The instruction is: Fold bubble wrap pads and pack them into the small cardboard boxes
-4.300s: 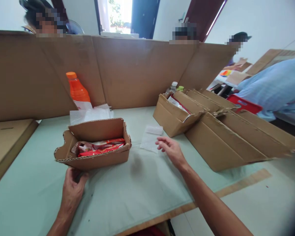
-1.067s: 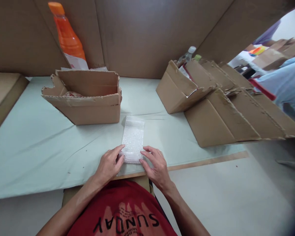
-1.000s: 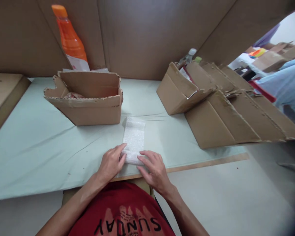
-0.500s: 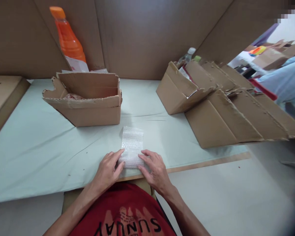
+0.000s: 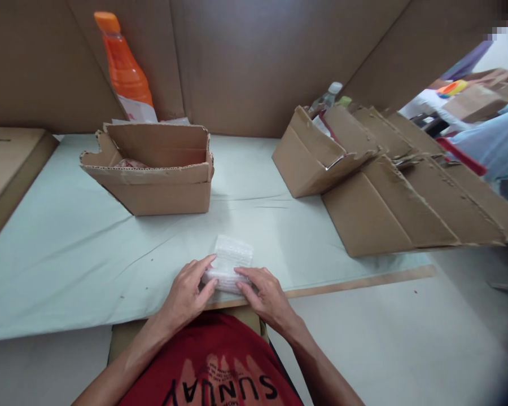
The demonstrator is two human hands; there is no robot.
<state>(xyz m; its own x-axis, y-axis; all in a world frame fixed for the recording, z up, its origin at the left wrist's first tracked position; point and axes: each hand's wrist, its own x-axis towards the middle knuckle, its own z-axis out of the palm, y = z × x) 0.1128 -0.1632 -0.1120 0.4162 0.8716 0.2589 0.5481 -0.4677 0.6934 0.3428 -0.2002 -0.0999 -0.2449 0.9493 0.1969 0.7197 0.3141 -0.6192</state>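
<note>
– While both hands press on it, where does the small clear bubble-wrap sheet lie?
– Near edge of the pale green counter, partly rolled. Left hand and right hand each pinch its rolled end: both grips closed on the wrap.
– Surroundings?
– Open brown cardboard box behind it, apart. Orange plastic bottle against the cardboard wall. Row of torn cardboard boxes to the right.

You drew the clear bubble-wrap sheet from mid-table to the near edge, then your left hand and right hand rolled its near end up, so it lay shorter.
</note>
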